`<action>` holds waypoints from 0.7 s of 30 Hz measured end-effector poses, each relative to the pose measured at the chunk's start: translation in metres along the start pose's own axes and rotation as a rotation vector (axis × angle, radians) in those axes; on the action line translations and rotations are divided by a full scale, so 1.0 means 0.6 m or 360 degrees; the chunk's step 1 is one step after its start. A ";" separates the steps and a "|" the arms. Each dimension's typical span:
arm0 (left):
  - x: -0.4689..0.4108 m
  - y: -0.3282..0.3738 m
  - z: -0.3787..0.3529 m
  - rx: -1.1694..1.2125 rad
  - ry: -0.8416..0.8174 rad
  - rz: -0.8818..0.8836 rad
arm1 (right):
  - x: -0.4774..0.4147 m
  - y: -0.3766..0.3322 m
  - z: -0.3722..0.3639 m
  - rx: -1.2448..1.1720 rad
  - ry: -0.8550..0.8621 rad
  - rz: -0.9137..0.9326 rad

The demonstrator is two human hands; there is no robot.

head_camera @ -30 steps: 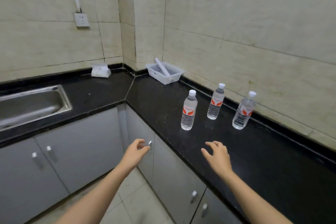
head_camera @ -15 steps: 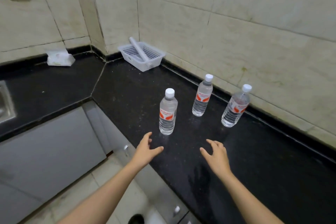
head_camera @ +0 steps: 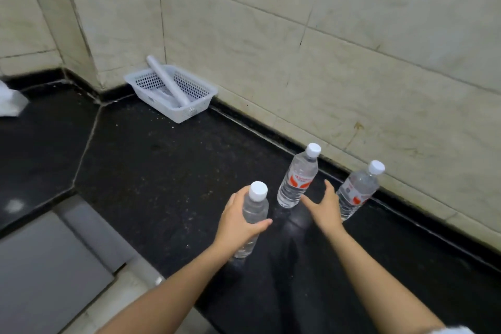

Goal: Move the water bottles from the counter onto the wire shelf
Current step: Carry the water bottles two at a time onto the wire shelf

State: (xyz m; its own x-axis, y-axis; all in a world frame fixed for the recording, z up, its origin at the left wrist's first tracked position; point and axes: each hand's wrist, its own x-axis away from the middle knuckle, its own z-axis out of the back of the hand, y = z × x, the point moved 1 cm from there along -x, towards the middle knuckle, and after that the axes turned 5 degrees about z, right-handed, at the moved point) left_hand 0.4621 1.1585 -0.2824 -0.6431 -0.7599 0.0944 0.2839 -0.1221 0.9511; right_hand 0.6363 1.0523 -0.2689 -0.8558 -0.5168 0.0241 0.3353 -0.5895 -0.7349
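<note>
Black tabletop (head_camera: 162, 165), tiled wall behind: left grip (head_camera: 236, 225) curled round the nearest water bottle (head_camera: 255, 207) by the front edge; right grip (head_camera: 325, 211) spread, fingers straight, between the middle bottle (head_camera: 298, 179) and the far bottle (head_camera: 359, 190), apparently touching neither. Task barely begun: none shelved, wire shelf not in view. Labels red and white, lettering too blurred to read.

The left hand (head_camera: 238, 222) hides the middle of the nearest clear, white-capped plastic water bottle (head_camera: 255, 207), and the left edge cuts off a soft white packet (head_camera: 9, 102) on the black counter (head_camera: 162, 171).
</note>
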 end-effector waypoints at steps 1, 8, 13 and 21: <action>-0.011 0.000 0.000 0.0019 -0.0010 0.0013 | -0.010 -0.005 -0.008 -0.0016 0.0007 -0.0051; -0.099 0.003 0.016 0.0133 0.0045 0.0230 | -0.072 -0.036 -0.024 -0.0121 0.0141 -0.0220; -0.133 -0.002 0.024 0.0115 0.0011 0.0349 | -0.123 -0.055 -0.040 -0.0296 0.0166 -0.0295; -0.142 -0.003 0.023 0.0089 -0.0040 0.0349 | -0.131 -0.060 -0.052 -0.0393 0.0289 -0.0305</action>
State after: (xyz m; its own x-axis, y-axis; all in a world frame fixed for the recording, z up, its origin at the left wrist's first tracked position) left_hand 0.5066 1.2323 -0.2883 -0.5881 -0.7481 0.3073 0.3794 0.0803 0.9218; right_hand 0.6791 1.1333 -0.2655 -0.9573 -0.2798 0.0726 0.0759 -0.4857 -0.8708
